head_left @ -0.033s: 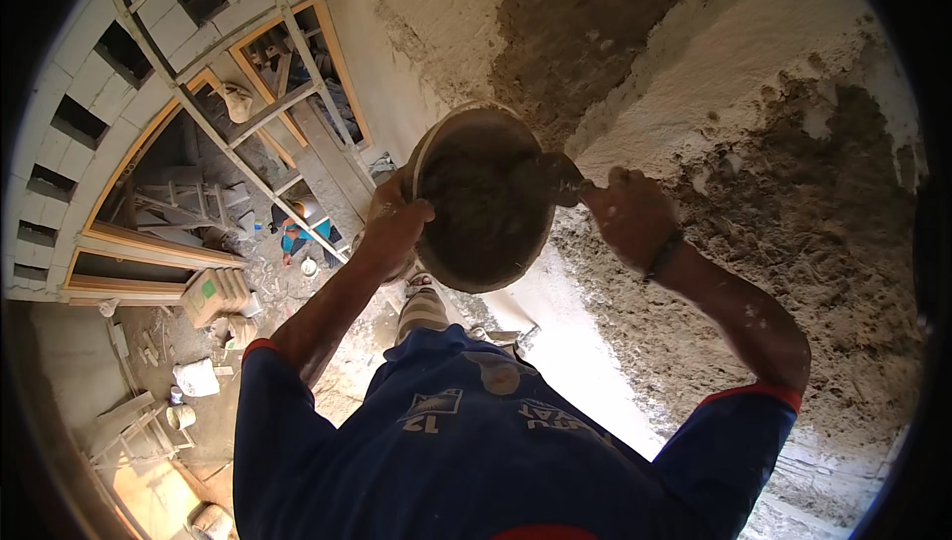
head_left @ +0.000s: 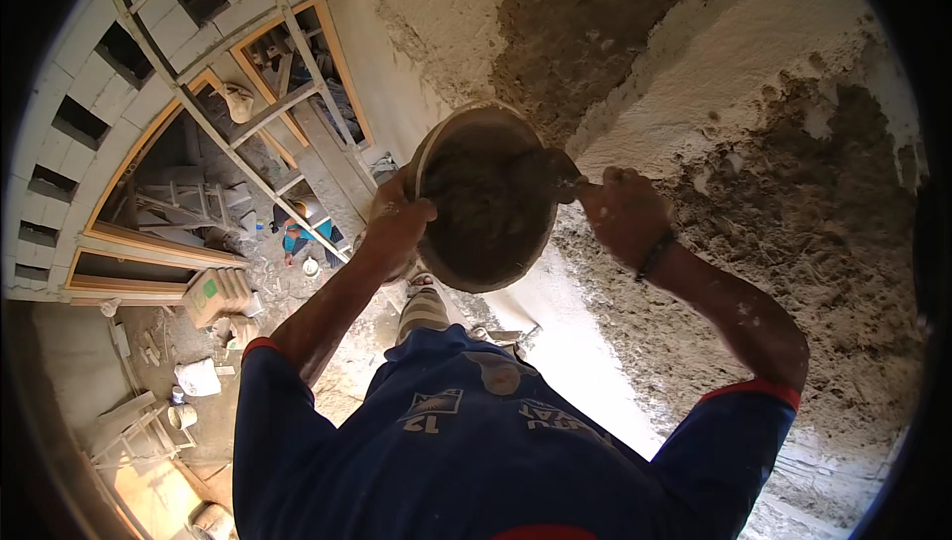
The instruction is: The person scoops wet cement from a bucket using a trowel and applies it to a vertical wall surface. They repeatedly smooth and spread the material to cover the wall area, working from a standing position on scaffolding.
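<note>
Here, bucket (head_left: 488, 126): between the hands; probably heavy, best held at the rim.
Mortar (head_left: 486, 193): inside, seemingly soft, wet.
Left hand (head_left: 397, 220): curled over the left rim.
Right hand (head_left: 627, 218): closed round the trowel (head_left: 561, 173).
Wall (head_left: 773, 272): rough, crowding the right.
Ladder (head_left: 260, 175): slants leftward, limiting room.
Co-worker (head_left: 296, 240): far below.

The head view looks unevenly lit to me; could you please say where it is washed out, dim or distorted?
In the head view, glare washes out the white strip below and right of the bucket; in the head view, the bucket's dim inside makes the dark tool and mix hard to tell apart; in the head view, the ladder-like frame looks bowed.
</note>
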Demonstrator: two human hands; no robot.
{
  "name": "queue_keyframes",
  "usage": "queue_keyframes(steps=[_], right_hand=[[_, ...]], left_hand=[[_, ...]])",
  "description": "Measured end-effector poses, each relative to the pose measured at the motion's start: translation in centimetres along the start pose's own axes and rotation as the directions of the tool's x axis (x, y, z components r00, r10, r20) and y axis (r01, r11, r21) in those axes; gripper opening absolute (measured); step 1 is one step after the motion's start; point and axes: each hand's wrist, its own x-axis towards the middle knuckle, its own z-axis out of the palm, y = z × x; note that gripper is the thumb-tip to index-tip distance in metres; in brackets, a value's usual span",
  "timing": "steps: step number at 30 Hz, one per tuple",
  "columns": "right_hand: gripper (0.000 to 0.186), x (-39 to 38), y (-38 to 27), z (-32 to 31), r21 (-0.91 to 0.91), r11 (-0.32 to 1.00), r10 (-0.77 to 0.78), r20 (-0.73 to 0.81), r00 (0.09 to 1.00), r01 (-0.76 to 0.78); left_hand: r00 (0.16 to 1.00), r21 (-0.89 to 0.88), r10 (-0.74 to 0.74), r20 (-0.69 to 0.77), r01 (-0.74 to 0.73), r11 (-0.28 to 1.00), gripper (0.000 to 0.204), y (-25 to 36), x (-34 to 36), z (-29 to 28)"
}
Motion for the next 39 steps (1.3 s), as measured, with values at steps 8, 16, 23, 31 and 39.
queue_keyframes(steps=[8, 16, 23, 31, 39], right_hand=[[0.031, 1.5, -2.3, 9.7, 0.404, 0.91, -0.114, 0.032, 0.993, 0.092], [0.035, 0.2, -3.7, 12.3, 0.501, 0.832, -0.153, -0.204, 0.967, 0.237], [0.043, 1.7, -3.5, 11.1, 0.57, 0.819, 0.04, -0.177, 0.983, 0.069], [0.047, 5.0, -1.7, 4.6, 0.601, 0.796, 0.018, -0.139, 0.99, 0.07], [0.055, 9.0, 0.4, -13.9, 0.616, 0.785, 0.1, -0.02, 0.995, -0.066]], left_hand=[[0.99, 0.227, 0.139, 0.037, -0.143, 0.963, 0.056, -0.9, 3.4, 1.0], [0.999, 0.086, 0.021, 0.043, -0.025, 0.996, 0.053, -0.1, 3.3, -2.2], [0.999, 0.055, 0.029, -0.018, -0.028, 0.998, 0.055, 0.3, 3.9, -3.6], [0.997, -0.113, 0.069, -0.038, -0.073, 0.991, 0.054, 0.1, 6.1, -6.1], [0.99, -0.217, 0.139, -0.012, -0.139, 0.966, 0.058, 1.8, 8.8, -9.7]])
